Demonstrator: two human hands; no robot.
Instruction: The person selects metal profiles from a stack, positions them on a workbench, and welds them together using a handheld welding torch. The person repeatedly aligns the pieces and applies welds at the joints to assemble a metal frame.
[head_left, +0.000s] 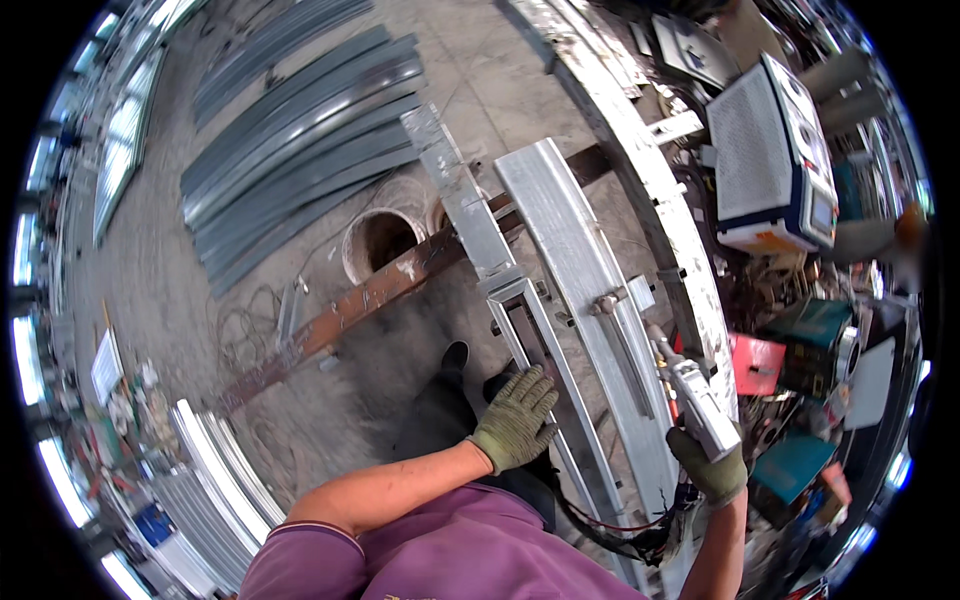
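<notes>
My left hand [517, 415], in a green work glove, lies flat with fingers stretched out on a narrow metal frame [585, 440]. In its gloved fist my right hand [712, 472] holds a grey-silver welding gun [702, 405], its thin nozzle pointing up and away from me. Dark cables [640, 543] hang below the gun and loop across toward my body. Between the two hands runs a wide galvanized steel profile [575, 235]. On it rests a hammer [608, 303], its handle toward me.
A rusty beam [340, 325] crosses under the metal pieces, beside a round bucket [360, 245]. Stacked grey profiles [300, 140] lie on the floor at the far left. To the right stand a pale long beam [640, 180], a white machine cabinet [755, 150] and a red box [757, 365].
</notes>
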